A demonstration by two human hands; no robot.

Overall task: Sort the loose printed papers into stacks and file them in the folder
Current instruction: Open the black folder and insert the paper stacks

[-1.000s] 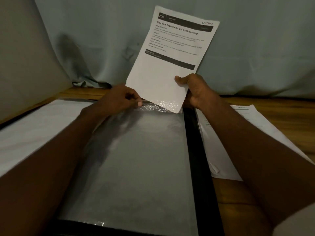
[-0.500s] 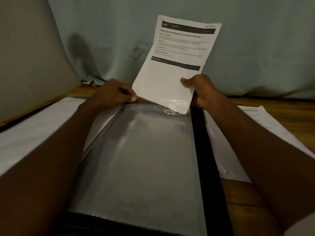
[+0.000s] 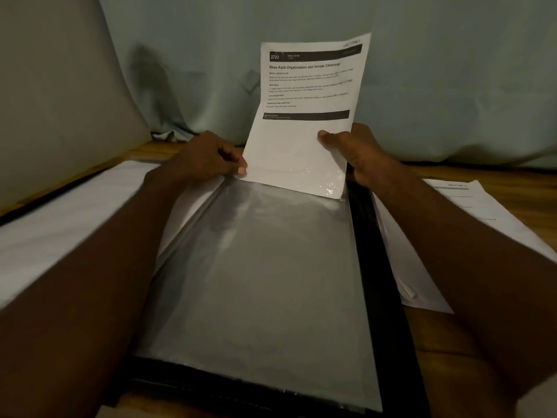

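On the open black folder [image 3: 366,267], the mouth of its limp, slippery clear plastic sleeve [image 3: 259,282] seems to be pinched open by the left hand [image 3: 208,161], while the light, floppy white printed sheet [image 3: 304,122], its bottom edge already inside, is best held low at its right edge, as gripped by the right hand [image 3: 358,152]

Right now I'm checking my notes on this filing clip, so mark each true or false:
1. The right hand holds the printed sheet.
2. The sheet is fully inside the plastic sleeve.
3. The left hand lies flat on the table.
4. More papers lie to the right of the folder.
1. True: the right hand grips the printed sheet.
2. False: only its bottom edge sits in the plastic sleeve; most stands above it.
3. False: the left hand pinches the sleeve's top opening.
4. True: papers lie right of the folder.
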